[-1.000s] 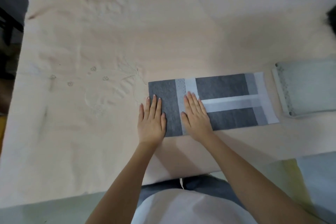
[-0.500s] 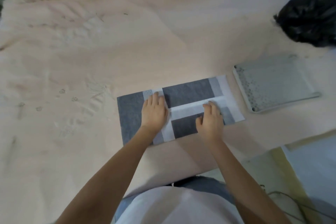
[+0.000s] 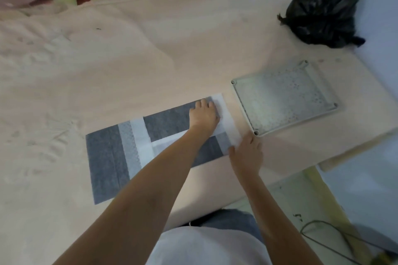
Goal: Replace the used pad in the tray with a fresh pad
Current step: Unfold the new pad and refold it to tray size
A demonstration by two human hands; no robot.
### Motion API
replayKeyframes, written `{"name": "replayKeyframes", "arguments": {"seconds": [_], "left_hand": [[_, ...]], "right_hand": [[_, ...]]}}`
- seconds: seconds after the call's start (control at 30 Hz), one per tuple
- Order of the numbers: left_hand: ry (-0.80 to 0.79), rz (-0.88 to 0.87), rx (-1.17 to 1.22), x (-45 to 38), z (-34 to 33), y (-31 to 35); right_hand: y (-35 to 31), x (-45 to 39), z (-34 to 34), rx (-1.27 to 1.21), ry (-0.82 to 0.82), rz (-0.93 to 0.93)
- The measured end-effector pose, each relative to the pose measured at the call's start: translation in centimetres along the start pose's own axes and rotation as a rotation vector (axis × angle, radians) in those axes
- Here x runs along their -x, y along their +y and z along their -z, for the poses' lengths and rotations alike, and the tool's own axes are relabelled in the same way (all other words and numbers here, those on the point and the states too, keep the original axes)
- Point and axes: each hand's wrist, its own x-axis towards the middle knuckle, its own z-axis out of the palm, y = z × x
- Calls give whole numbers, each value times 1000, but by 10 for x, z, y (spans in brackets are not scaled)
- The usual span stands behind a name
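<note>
While the folded pad (image 3: pixel 107 157) lies flat on the bed (image 3: pixel 129 60), left hand (image 3: pixel 204 114) rests on its far right end, fingers roughly flat, gripping nothing. Right hand (image 3: pixel 245 153) pinches the pad's near right corner. Tray (image 3: pixel 284 97) sits just right of both hands; black bag (image 3: pixel 323 11) beyond it. No legible writing.

A: What did I log from the head view?
B: A folded grey-and-white pad (image 3: pixel 112 157) lay flat on the peach sheet (image 3: pixel 129 60). The left hand (image 3: pixel 204 114) pressed its far right end; the right hand (image 3: pixel 245 153) touched the near white corner.
A: And the tray (image 3: pixel 243 101)?
B: Just beside the pad. A black bag (image 3: pixel 323 11) sat beyond it.
</note>
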Motion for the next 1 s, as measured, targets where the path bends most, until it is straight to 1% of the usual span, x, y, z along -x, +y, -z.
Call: {"name": "replayKeyframes", "arguments": {"seconds": [0.07,0.2,0.27,0.37,0.43,0.57,0.73,0.8,0.87,1.0], "left_hand": [[-11,21,-1,-8,1,11],[-28,74,4,-21,5,28],[-20,114,21,-27,7,35],[6,175,100,-34,13,44],[-5,226,107,-39,18,49],[-108,303,24,-45,28,54],[-176,325,60,-48,39,51],[-195,329,153,-49,43,46],[-210,349,332,-47,50,38],[-138,346,629,-33,65,5]], "right_hand": [[6,-7,0,-132,-19,-38],[14,-20,4,-566,-120,-135],[15,-23,7,-653,-135,-142],[16,-20,13,-630,-121,-87],[16,-16,16,-605,-114,-57],[16,-7,19,-583,-75,19],[11,0,20,-556,-53,112],[9,4,21,-534,-46,135],[5,8,22,-486,-18,149],[-14,17,33,-390,6,230]]}}
